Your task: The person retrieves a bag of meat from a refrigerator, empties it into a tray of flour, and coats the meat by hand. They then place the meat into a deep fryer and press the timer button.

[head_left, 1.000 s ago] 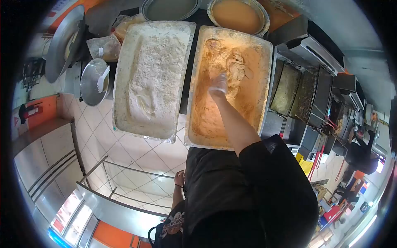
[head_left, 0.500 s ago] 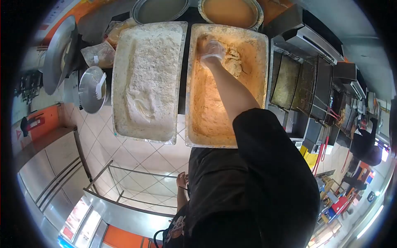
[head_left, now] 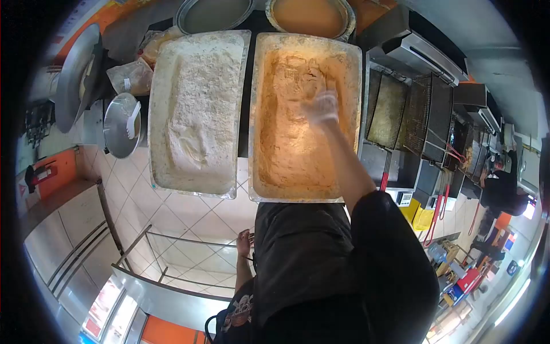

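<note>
My right hand [head_left: 322, 108], in a clear plastic glove, reaches into a deep tray [head_left: 256, 143] of orange seasoned flour [head_left: 292, 155]. Its fingers are spread and powdered, thumb out to the left, with the palm down at the flour. Lumpy, flour-coated stuff [head_left: 311, 80] lies at the fingertips; its kind is hard to make out. Low beside my body hangs my bare left hand [head_left: 244, 243], fingers loosely apart, holding nothing visible. Left of the orange tray stands a second tray [head_left: 153, 137] of white flour [head_left: 200, 97].
Behind the trays are a pot of orange liquid [head_left: 309, 16] and a pot of greyish liquid [head_left: 212, 14]. A metal bowl [head_left: 114, 132] with a white-handled tool [head_left: 134, 120] sits left. Fryer baskets [head_left: 389, 112] stand right. Another person [head_left: 504, 189] is far right.
My right hand has drawn back toward me and to the right, and its fingers have spread. The pale battered lumps beside it now look covered in orange flour. My left hand stays low.
</note>
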The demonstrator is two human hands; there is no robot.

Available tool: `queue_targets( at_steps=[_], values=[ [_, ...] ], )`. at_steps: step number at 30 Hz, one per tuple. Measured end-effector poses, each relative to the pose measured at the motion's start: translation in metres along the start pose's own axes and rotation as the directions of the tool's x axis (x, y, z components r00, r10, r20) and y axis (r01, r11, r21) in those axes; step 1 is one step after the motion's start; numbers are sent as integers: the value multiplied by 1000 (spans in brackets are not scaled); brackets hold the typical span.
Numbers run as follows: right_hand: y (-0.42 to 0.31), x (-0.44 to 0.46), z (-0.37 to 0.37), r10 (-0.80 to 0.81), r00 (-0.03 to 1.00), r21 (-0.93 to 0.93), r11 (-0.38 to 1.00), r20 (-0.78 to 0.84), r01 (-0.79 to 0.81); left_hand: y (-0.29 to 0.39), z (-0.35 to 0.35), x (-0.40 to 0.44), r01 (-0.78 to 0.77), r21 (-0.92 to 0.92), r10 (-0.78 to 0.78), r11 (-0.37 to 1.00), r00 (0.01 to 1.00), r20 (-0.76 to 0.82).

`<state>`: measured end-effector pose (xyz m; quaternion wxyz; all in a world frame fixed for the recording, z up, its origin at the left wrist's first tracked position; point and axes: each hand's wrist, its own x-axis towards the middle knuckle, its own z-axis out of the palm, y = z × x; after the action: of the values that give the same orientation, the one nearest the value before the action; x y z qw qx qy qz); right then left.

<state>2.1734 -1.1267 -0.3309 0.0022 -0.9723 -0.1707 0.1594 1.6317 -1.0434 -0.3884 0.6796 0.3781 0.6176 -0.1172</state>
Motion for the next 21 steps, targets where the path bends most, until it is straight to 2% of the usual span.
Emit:
queue_targets(
  at_steps=[2,4,5,7,8,9,11,13,14,16,17,18,19,20,21],
  values=[
    [3,14,0,-19,999,16,1000,38,18,7,3,-5,-16,20,16,1000,1000,5],
    [-8,16,-31,83,996,154,985,-25,-78,4,0,-4,-31,50,32,998,999,-12],
    [-4,23,-19,84,996,157,984,-27,-79,3,-2,-3,-34,52,35,998,999,-11],
    [2,32,9,-73,974,54,995,-214,87,0,-3,-3,30,-17,-31,999,998,-53],
    [6,30,12,-78,974,50,995,-213,91,-4,-3,-5,33,-22,-34,999,998,-53],
    [5,19,2,-210,974,-169,966,-88,194,-6,-3,-7,45,-32,-47,998,997,-64],
    [2,3,-21,-312,948,-369,876,58,311,-8,-1,-5,54,-47,-57,997,996,-72],
    [0,-11,-37,-169,983,23,985,-71,171,-11,1,-4,82,-36,-85,996,991,-102],
    [4,-11,-32,-170,983,17,985,-67,172,-11,1,-3,87,-14,-88,996,993,-76],
    [17,-1,-10,-25,990,433,898,-136,82,-15,3,0,60,-1,-60,998,997,-57],
    [21,7,2,-27,990,431,898,-139,85,-15,2,4,25,17,-24,1000,999,-42],
    [19,10,5,-135,984,343,924,-120,169,-13,-1,4,-60,-4,60,998,997,48],
    [19,11,9,-237,967,255,933,-90,253,-12,-2,5,-60,-3,60,998,997,47],
    [20,6,15,-234,968,256,934,-91,250,-9,-2,9,-67,11,66,998,997,27],
    [9,-15,0,-209,952,72,971,-225,230,-8,3,10,-68,16,68,998,998,4]
  ],
)
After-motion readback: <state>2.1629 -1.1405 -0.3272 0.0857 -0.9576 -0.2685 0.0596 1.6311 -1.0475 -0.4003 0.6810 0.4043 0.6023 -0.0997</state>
